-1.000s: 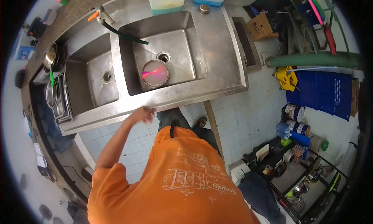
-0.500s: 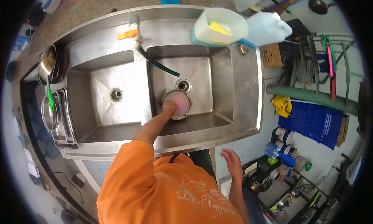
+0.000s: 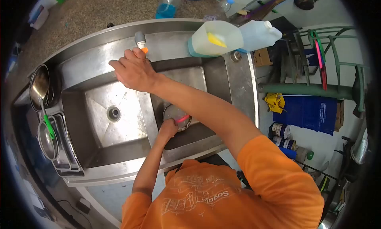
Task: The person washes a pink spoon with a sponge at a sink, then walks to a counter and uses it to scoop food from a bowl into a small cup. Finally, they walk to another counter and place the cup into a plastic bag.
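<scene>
In the right basin, my left hand (image 3: 169, 127) is closed at the near-left rim of a round metal bowl (image 3: 175, 112). A slim pink object (image 3: 183, 118) sticks out from its fingers over the bowl; its exact kind cannot be told. Reaching across the sink, my right hand (image 3: 137, 72) has its fingers curled over the tap's orange handle (image 3: 144, 50). The grey top of the tap (image 3: 139, 37) shows behind the knuckles. My right forearm covers part of the right basin, and the dark green hose seen earlier is hidden.
The left basin (image 3: 127, 98) has a drain. Left of it are steel trays (image 3: 81, 170), a strainer with a green handle (image 3: 50, 129) and pans (image 3: 36, 94). Behind stand a cut plastic container (image 3: 198, 36) with a yellow sponge (image 3: 216, 40), and a white jug (image 3: 254, 35).
My right hand has come up from beside my body to the tap handle. My left hand has shifted from inside the bowl to its near rim. The view has tilted somewhat.
</scene>
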Demonstrator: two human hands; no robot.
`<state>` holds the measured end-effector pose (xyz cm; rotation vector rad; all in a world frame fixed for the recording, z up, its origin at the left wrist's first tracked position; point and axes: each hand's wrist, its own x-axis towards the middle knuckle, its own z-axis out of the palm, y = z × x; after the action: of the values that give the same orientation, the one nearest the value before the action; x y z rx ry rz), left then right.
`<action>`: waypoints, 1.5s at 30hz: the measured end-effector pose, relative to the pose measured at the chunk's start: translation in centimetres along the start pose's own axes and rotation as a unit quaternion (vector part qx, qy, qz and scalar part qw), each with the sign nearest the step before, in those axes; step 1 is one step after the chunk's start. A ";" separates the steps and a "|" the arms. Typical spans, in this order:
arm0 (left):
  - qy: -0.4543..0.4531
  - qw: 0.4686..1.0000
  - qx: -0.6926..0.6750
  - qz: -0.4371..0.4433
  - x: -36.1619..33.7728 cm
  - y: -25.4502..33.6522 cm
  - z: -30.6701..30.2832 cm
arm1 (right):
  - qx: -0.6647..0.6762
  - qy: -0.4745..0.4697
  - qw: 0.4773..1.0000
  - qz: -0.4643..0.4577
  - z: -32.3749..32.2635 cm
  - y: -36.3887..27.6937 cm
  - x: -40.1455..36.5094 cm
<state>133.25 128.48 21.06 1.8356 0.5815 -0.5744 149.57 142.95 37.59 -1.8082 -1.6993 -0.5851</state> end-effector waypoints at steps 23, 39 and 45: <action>0.167 0.854 -0.475 -0.129 6.0 3.5 4.3 | 0.391 0.038 0.880 -0.267 -5.5 7.5 -3.3; 0.155 0.981 -0.050 -0.100 12.6 6.6 10.2 | 0.501 0.203 0.155 0.827 9.1 8.2 -46.4; 0.236 0.930 -0.270 -0.083 13.2 2.8 9.5 | 0.469 -0.028 0.273 0.840 6.8 11.1 -41.7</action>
<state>144.07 120.20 11.74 1.3950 1.1061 -0.0468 156.33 116.60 3.37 -1.3874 0.6705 1.1829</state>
